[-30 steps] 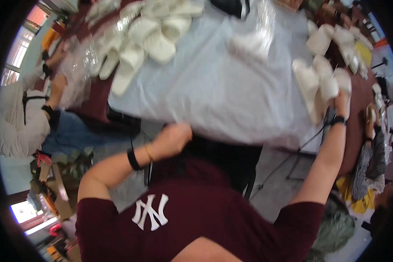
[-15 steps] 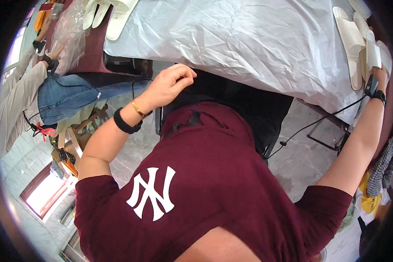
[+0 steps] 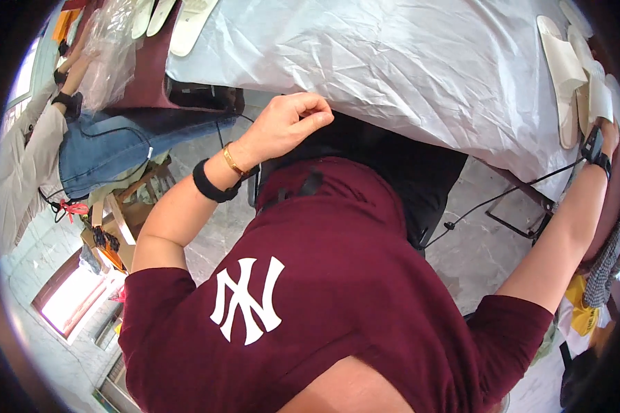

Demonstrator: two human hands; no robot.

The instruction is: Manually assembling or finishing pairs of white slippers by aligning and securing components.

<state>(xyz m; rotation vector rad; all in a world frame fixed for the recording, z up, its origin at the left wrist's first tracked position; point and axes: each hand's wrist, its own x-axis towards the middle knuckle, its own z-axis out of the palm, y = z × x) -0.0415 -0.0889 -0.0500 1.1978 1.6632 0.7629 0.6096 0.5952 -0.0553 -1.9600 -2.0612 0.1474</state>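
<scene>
My left hand (image 3: 291,125) hangs just off the front edge of the silver-white sheet (image 3: 393,69), above my lap. Its fingers are curled in toward the thumb, with nothing seen between them. At the far right, my right hand (image 3: 609,135) has its fingers closed at the lower end of a white slide sandal (image 3: 600,98). The fingertips are partly hidden there. A dark device (image 3: 590,144) sits at that hand's wrist and palm, with a black cable running from it. Another white slide sandal (image 3: 563,72) lies just left of it on the sheet.
More white sandals (image 3: 190,27) lie at the sheet's upper left corner. Beyond them another person's hands (image 3: 74,76) are at clear plastic wrap (image 3: 110,62). The black cable (image 3: 492,199) hangs below the table's right side. Boxes and clutter (image 3: 114,224) stand on the left.
My left hand has shifted a little to the right, fingers still curled. My right hand appears slightly lower, still at the sandal. The other person's hands have moved slightly by the plastic.
</scene>
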